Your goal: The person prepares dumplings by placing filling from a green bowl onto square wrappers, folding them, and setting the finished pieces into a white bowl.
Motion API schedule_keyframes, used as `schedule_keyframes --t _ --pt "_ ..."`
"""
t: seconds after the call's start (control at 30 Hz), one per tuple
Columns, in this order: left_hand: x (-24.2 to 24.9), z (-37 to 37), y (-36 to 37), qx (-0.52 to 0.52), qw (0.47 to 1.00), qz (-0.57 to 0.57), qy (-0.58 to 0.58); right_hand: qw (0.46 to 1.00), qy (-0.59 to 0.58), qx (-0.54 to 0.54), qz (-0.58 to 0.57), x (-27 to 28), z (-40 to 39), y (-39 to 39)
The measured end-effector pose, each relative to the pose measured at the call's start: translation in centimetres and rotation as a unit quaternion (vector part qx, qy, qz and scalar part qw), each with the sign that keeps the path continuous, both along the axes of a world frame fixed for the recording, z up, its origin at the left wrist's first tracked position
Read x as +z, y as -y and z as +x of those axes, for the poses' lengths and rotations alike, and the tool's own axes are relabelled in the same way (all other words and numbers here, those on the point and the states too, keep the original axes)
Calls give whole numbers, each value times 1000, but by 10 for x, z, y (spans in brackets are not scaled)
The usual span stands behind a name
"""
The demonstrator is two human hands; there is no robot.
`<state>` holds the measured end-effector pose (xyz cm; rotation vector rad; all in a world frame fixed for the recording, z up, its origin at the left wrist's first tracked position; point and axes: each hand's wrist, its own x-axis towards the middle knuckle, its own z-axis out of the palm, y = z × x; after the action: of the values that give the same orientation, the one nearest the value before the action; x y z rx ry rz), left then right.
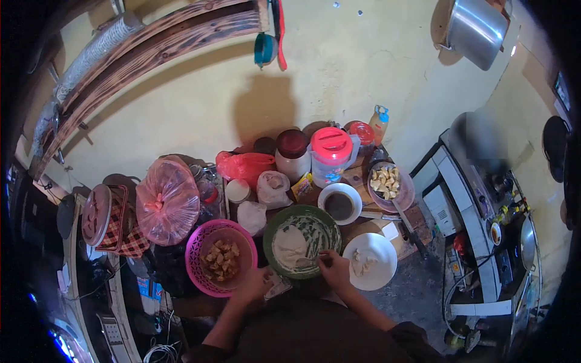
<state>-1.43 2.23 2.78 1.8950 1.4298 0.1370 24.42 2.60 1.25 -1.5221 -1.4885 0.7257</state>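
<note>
My right hand (332, 266) is closed around the handle of a spoon (306, 262) that dips into a green bowl (270, 245). In that bowl lies a mound of white flour (290, 247), and wet white batter streaks its inner wall. My left hand (258, 283) is beside the bowl, near the rim of a pink basket (191, 261). Its fingers are curled, and I cannot make out anything in them. Browned chunks (221, 261) sit inside the basket. Right of my right hand is a white plate (382, 261) with a few pale pieces (364, 264) on it.
Behind the green bowl stand a white bowl of dark liquid (339, 206), a pitcher with a red lid (331, 156) and a jar (293, 158). A knife (409, 225) leans across a bowl of pale cut pieces (385, 183). A tied pink bag (167, 202) is left; a stove counter (467, 199) is right.
</note>
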Motion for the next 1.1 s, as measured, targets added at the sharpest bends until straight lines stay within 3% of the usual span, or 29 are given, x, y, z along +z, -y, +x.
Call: schedule_keyframes --t 0.03,0.1,0.3,0.4,0.63,0.73,0.8,0.93,1.0,1.03,1.1 --pt "-15 4 10 5 1000 1 0 1000 0 5 1 -2 -3 -3" --pt "-37 21 27 57 969 234 -61 999 0 30 13 -11 -10 -8" --pt "-45 33 30 137 981 68 -117 991 53 73 102 -21 -21 -18" --pt "-54 27 30 122 975 131 -133 992 50 93 63 -19 -23 -13" --pt "-61 22 33 136 978 142 -69 995 49 91 7 -23 -24 -5" --pt "-56 17 34 80 985 150 -37 996 36 78 -5 -20 -24 -8" --pt "-40 15 34 125 990 55 21 996 -30 49 -75 -21 -24 -11" --pt "-19 11 31 192 970 34 143 982 -146 23 -117 -37 -17 -23" --pt "-19 4 30 221 927 -65 295 965 -227 0 -134 -41 -10 -28" --pt "-27 1 28 221 927 -62 297 965 -226 2 -131 -36 -8 -30" --pt "-34 -1 20 279 855 -137 414 945 -308 -21 -108 -20 -3 -34"
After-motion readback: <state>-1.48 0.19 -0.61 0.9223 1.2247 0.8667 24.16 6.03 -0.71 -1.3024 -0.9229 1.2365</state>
